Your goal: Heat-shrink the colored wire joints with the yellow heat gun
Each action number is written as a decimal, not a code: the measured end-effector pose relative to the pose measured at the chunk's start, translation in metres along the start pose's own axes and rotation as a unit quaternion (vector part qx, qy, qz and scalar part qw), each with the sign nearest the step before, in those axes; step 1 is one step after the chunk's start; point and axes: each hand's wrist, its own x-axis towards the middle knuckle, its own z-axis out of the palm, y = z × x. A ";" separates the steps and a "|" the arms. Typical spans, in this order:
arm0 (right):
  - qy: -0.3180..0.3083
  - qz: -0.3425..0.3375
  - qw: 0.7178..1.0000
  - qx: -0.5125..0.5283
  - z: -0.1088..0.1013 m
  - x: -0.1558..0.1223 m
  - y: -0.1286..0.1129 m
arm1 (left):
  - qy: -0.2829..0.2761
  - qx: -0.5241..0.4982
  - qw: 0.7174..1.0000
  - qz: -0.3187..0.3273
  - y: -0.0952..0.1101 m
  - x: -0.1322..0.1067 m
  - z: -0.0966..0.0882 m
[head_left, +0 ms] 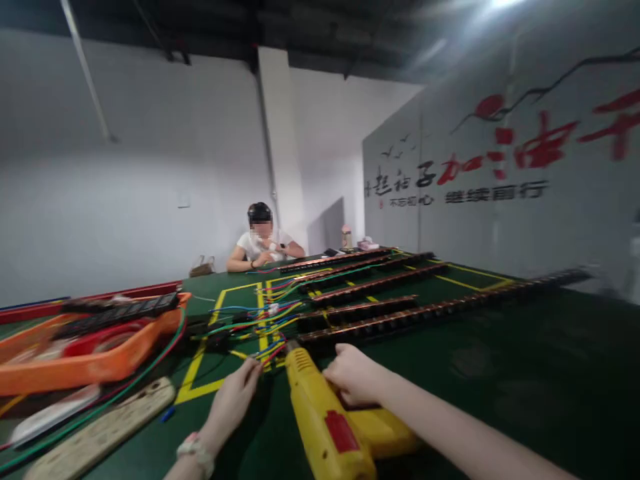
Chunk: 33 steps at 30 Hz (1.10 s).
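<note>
My left hand (235,397) pinches thin coloured wires (273,352) that run to the near end of a long dark strip with a copper-coloured edge (395,318). A yellow heat gun (320,413) lies between my hands, its metal nozzle close to the wires and its handle pointing right. Just beyond the gun's barrel, my right hand (357,373) is closed in a fist; its fingertips are partly hidden, and I cannot make out what they hold. Several similar strips (370,287) lie farther back, with wires at their left ends.
An orange tray (100,370) holding a red ring-shaped item and dark strips stands at left. Nearer lie a beige power strip (107,427), a white object (55,417) and a small blue piece (167,415). Yellow tape (195,373) marks the green table. Another person (263,247) sits across it.
</note>
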 end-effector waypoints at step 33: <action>-0.018 0.073 0.997 -0.016 0.020 -0.112 0.064 | -0.011 0.013 1.000 -0.008 -0.019 -0.006 -0.015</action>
